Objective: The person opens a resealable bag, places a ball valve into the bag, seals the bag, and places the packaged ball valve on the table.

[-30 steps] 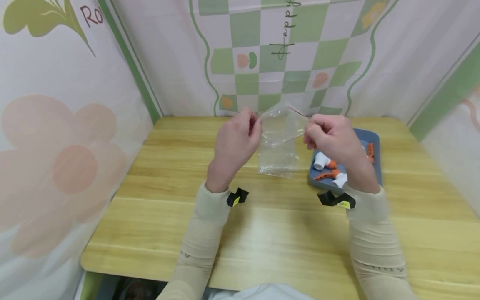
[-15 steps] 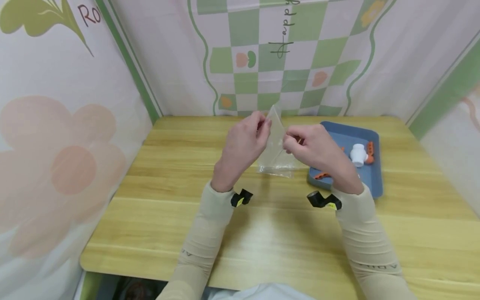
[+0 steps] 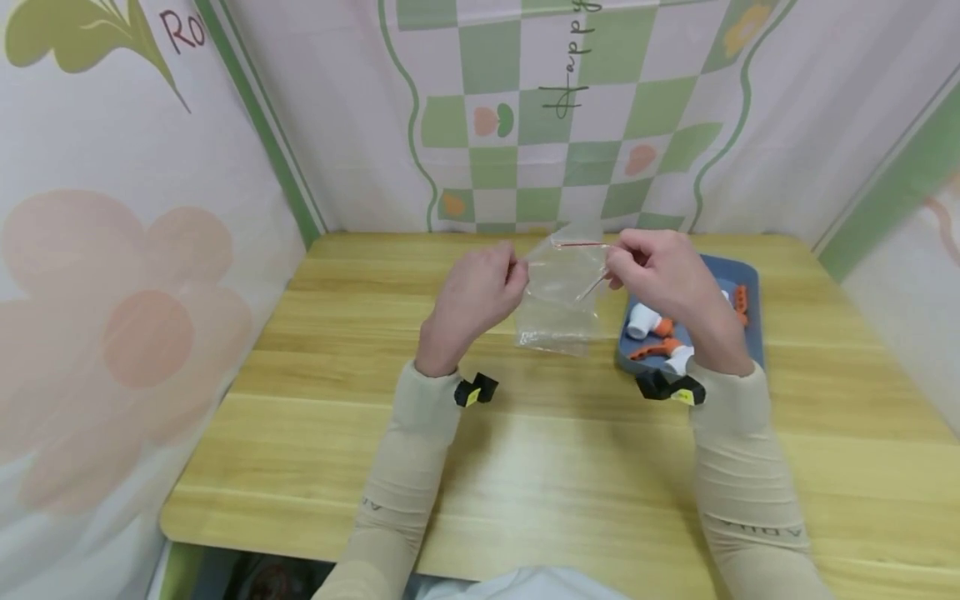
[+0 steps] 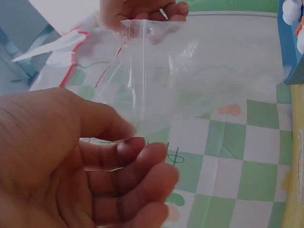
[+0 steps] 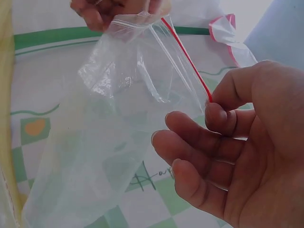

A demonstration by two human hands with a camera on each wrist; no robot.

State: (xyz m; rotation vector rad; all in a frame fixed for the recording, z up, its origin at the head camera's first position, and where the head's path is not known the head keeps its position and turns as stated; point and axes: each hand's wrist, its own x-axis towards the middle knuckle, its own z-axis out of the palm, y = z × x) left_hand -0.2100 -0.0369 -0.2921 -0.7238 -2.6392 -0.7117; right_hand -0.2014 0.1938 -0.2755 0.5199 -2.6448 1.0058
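Observation:
A clear zip bag [image 3: 558, 271] with a red line along its mouth is stretched between both hands above the table. My left hand [image 3: 480, 292] pinches one edge of the bag between thumb and forefinger. On the opposite side, my right hand [image 3: 660, 267] pinches the mouth at the red line [image 5: 190, 64]; its other fingers are loosely bent in the right wrist view. The mouth looks partly spread apart. No contents show inside the bag. Beneath it, clear plastic [image 3: 551, 337] lies flat on the table, seemingly a separate piece.
A blue-grey tray [image 3: 723, 268] stands at the right, partly hidden by the right hand. In it lie several white plastic fittings [image 3: 643, 321] with orange handles [image 3: 654, 348]. A patterned curtain [image 3: 543, 125] hangs behind the wooden table [image 3: 315, 417].
My right hand moved left toward the left hand, then back right, drawing the bag's mouth wider. The left hand shifted slightly right, then back and a little lower.

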